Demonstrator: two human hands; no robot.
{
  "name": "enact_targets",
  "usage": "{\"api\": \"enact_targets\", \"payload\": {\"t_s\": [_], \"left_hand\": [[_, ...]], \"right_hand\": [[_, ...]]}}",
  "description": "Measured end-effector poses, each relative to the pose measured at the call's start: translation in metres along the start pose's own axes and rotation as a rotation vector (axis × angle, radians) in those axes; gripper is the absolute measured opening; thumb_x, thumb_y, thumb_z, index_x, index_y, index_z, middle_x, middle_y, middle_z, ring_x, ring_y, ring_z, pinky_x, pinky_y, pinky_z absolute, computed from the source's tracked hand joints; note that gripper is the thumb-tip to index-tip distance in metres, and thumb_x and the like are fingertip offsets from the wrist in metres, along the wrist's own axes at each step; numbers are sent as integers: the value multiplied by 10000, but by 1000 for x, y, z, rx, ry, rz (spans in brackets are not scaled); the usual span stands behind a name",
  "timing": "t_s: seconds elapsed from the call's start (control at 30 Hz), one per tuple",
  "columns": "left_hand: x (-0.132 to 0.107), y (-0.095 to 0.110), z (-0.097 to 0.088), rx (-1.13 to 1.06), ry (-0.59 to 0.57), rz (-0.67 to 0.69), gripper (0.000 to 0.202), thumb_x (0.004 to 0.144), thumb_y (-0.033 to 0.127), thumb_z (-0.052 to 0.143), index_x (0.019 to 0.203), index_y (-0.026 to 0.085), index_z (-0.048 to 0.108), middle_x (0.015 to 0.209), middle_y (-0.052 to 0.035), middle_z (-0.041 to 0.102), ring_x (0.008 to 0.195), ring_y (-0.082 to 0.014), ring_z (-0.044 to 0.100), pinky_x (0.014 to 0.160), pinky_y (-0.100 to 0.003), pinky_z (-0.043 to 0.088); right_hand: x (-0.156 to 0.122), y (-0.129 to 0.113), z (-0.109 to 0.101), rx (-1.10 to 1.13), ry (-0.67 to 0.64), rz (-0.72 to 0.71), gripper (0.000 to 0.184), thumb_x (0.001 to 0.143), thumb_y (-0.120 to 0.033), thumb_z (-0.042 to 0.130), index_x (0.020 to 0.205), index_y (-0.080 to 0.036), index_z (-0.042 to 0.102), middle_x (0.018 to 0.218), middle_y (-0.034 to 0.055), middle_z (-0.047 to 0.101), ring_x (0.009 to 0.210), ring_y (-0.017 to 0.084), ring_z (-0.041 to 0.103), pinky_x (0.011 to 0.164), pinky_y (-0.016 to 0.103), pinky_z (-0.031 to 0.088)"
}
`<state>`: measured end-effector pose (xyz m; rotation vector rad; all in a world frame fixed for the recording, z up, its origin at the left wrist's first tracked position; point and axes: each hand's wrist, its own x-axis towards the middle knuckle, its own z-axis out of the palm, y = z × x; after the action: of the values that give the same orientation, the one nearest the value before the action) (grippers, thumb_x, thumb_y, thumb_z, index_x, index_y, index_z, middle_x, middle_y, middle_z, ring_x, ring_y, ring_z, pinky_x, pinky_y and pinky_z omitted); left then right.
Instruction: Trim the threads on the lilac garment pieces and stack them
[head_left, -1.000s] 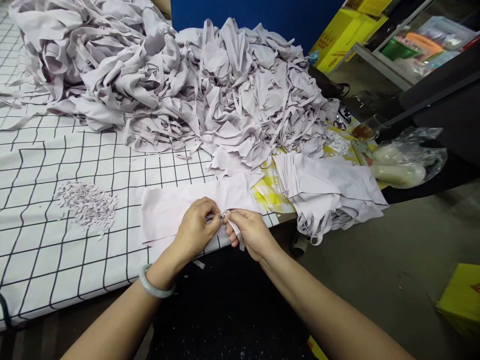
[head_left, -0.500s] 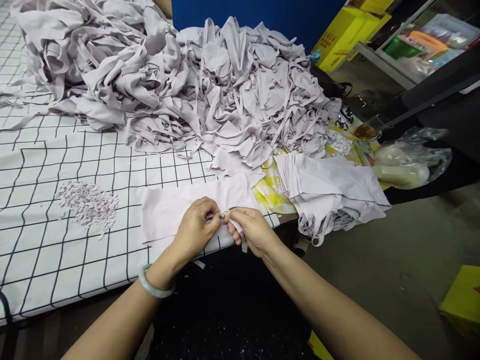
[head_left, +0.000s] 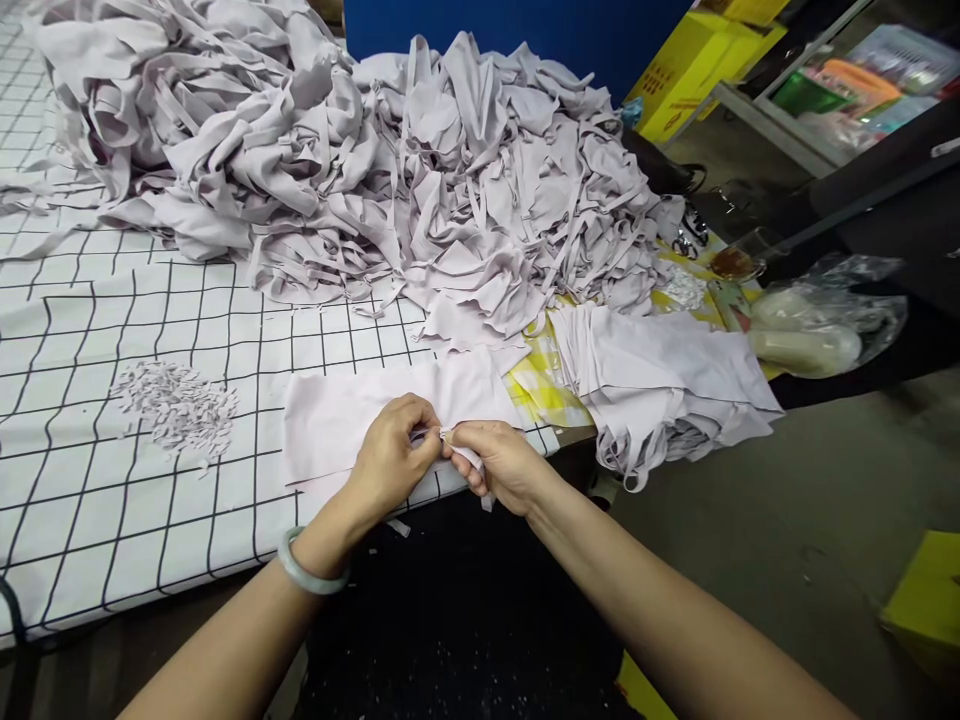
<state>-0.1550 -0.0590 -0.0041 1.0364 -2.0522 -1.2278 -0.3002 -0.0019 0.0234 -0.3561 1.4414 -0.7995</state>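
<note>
A pale lilac cloth garment [head_left: 337,415] lies flat at the table's front edge, partly under my hands. My left hand [head_left: 394,455] is closed in a pinch, thumb against forefinger, on the garment's thin strap [head_left: 471,458]. Facing it, my right hand [head_left: 506,465] is closed too, with the strap running through its fingers and its end hanging below. A tiny light piece, perhaps a strap ring or slider [head_left: 444,435], shows between the fingertips; its exact form is too small to tell. The two hands nearly touch.
A big heap of lilac garments [head_left: 480,180] fills the table's back. Small fabric snippets [head_left: 180,410] are piled left on the checked tablecloth [head_left: 247,500]. A neat garment stack [head_left: 660,370] overhangs the right edge. Beyond it lie a plastic bag [head_left: 825,310] and a glass cup [head_left: 739,260].
My right hand has shifted slightly left, its fingertips closer to the left hand's, and the strap has moved with it. My left hand stays in place.
</note>
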Motion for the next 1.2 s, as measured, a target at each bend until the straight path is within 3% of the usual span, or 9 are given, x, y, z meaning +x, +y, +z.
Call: {"api": "enact_targets", "payload": {"t_s": [0.2,0.37,0.53,0.6,0.73,0.83,1.0,1.1,1.2], "left_hand": [[0,-2,2,14,11,5,141,820,94,557,713,183,581,788,-17,609,774,-164,556,733,-324,449],[-4,-3,-5,66,-87,101,89,829,118,585,826,182,646,918,-45,679,906,-196,592,857,-383,492],[-9,-5,-21,29,-208,154,223,883,170,553,1047,208,699,1165,-73,684,1115,-215,612,998,-434,504],[-9,-6,-27,33,-167,186,229,900,170,526,1039,207,704,1183,-84,676,1116,-211,622,984,-427,522],[-9,-11,-42,162,17,276,227,937,198,495,1059,211,686,1175,-102,674,1114,-221,627,978,-431,524],[-17,-20,-58,453,89,258,360,927,330,574,1277,245,586,1380,-114,580,1325,-308,494,1128,-555,372],[-48,-41,-69,722,-31,81,849,807,609,674,1515,332,298,1612,-95,307,1497,-410,206,1190,-692,64],[-58,-46,-64,752,-55,41,891,805,658,644,1536,349,238,1629,-95,268,1503,-406,190,1186,-695,19],[-57,-46,-61,769,-73,28,939,774,702,647,1538,338,241,1634,-106,254,1504,-413,177,1180,-698,1]], "right_hand": [[-3,-3,-2,136,-75,110,169,790,-210,551,651,-138,617,452,-53,468,365,38,349,352,152,260],[-41,35,-22,26,-70,16,423,875,-542,592,718,-153,641,537,12,603,467,117,541,486,244,459],[-73,86,-40,-96,306,-311,350,867,-528,642,971,-200,706,986,96,740,952,235,684,889,370,520],[-66,81,-44,-217,521,-497,297,899,-483,605,1030,-228,682,1063,93,711,969,239,666,882,386,516],[-19,32,-51,-766,819,-788,239,873,-437,604,935,-210,644,936,91,665,865,249,605,803,392,475],[16,1,-58,-1097,761,-768,150,838,-342,607,764,-214,586,786,68,632,822,249,582,773,372,437],[30,-7,-73,-1133,694,-731,136,857,-290,524,761,-212,580,712,51,608,727,228,578,718,352,451],[26,2,-73,-1237,782,-816,264,905,-292,470,1017,-129,645,1005,173,676,995,306,605,897,437,462],[29,15,-70,-1378,697,-908,540,985,-381,368,1446,-106,425,1482,200,474,1404,325,375,1132,509,306]]}}
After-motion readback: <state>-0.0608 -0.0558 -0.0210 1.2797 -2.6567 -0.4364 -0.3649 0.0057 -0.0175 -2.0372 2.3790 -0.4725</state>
